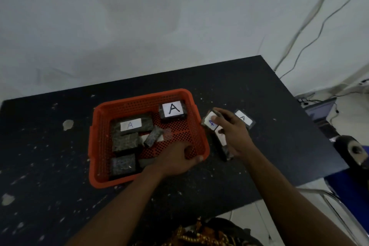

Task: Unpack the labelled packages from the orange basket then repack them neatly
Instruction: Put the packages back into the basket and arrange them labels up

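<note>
Black table (60, 146) bears orange basket (95, 146) holding several labelled packages (173, 110).

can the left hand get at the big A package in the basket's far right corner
Probably yes: the left hand is already inside the orange basket, and bare mesh lies between it and the big A package.
</note>
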A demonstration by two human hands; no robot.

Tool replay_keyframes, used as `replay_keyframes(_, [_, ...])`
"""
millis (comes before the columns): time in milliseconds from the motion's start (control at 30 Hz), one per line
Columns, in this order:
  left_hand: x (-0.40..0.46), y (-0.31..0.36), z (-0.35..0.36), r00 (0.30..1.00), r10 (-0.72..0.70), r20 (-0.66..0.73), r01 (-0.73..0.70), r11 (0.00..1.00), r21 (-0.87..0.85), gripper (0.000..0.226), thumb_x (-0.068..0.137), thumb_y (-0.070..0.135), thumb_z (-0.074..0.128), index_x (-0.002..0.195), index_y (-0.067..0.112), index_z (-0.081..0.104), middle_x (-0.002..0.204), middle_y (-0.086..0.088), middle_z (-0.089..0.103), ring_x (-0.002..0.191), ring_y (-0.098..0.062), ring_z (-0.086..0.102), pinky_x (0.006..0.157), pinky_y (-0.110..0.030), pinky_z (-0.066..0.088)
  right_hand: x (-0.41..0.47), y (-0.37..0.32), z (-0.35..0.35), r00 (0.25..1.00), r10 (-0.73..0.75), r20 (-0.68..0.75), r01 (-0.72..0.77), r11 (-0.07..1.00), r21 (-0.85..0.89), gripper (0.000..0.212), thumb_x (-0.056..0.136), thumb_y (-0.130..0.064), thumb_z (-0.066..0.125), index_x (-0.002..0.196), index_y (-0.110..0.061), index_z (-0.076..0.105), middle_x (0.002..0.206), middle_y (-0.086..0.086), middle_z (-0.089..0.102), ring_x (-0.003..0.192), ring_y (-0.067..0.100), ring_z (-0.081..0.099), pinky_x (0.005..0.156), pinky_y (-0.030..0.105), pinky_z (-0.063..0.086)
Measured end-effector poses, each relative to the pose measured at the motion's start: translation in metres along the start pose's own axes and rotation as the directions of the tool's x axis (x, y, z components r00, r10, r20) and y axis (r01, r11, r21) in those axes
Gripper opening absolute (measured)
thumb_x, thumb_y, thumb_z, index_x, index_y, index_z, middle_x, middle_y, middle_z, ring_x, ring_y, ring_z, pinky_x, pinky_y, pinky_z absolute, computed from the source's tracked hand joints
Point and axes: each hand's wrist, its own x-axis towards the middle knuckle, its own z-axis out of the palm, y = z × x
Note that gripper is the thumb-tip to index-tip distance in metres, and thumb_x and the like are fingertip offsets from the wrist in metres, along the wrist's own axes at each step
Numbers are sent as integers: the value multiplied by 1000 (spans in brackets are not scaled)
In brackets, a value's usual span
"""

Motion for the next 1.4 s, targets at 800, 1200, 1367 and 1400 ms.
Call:
replay_keyframes(800, [22, 12, 21, 997, -58, 44, 61, 994, -88, 24, 87, 65, 55, 91, 42, 51, 89, 26, 55, 84, 9, 51, 67, -15, 36, 13, 70, -100, 634, 139, -761, -417, 890, -185, 34, 86, -30, 69, 109, -5, 68, 110, 16, 68, 95, 26, 65, 89, 44, 53])
replay_keyframes(1200, [-10, -23, -23, 975, -2, -221, -15, 997, -74, 5, 96, 39, 58, 96, 35, 61, 88, 22, 61, 83, 9, 58, 68, -9, 39, -4, 36, 47, 882, -467, -66, 291, 649, -703, 11, 84, -35, 60, 96, -33, 58, 103, -14, 49, 91, 0, 52, 72, 8, 39])
replay_keyframes(1367, [-46, -66, -65, 870, 35, -491, -19, 999, 37, 3, 93, 29, 63, 93, 32, 63, 91, 17, 62, 86, 6, 56, 78, -15, 44, -32, 63, 113, 785, -282, 552, 616, 454, -644, 19, 86, -29, 62, 104, -25, 62, 111, -8, 57, 100, 0, 52, 88, 22, 48])
replay_keyframes(1400, [-53, -75, -72, 856, 16, -517, 25, 997, 71, 3, 91, 29, 63, 94, 30, 64, 96, 12, 63, 89, 2, 54, 83, -23, 45, -38, 70, 120, 740, -208, 639, 655, 437, -617, 21, 87, -28, 62, 106, -21, 62, 114, -4, 59, 101, 4, 53, 90, 27, 49])
